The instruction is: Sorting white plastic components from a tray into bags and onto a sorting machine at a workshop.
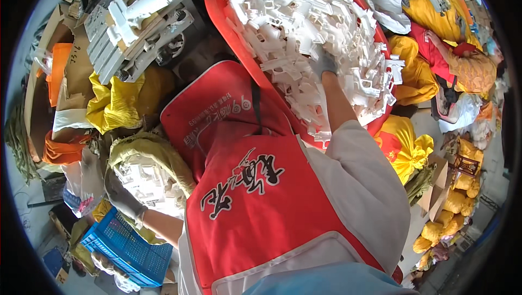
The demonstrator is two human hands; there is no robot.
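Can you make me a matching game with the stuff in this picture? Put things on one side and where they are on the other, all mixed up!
Things:
1. Right hand
2. Left hand
3. Blue plastic crate
4. Yellow bags

Places:
A. Bottom left corner, below the grey-gloved hand
B. Left of the red apron, in a crumpled pile
C. On the heap of white plastic parts in the red tray
D. At the open yellowish sack of white parts

Pairs: 1-C, 2-D, 3-A, 4-B
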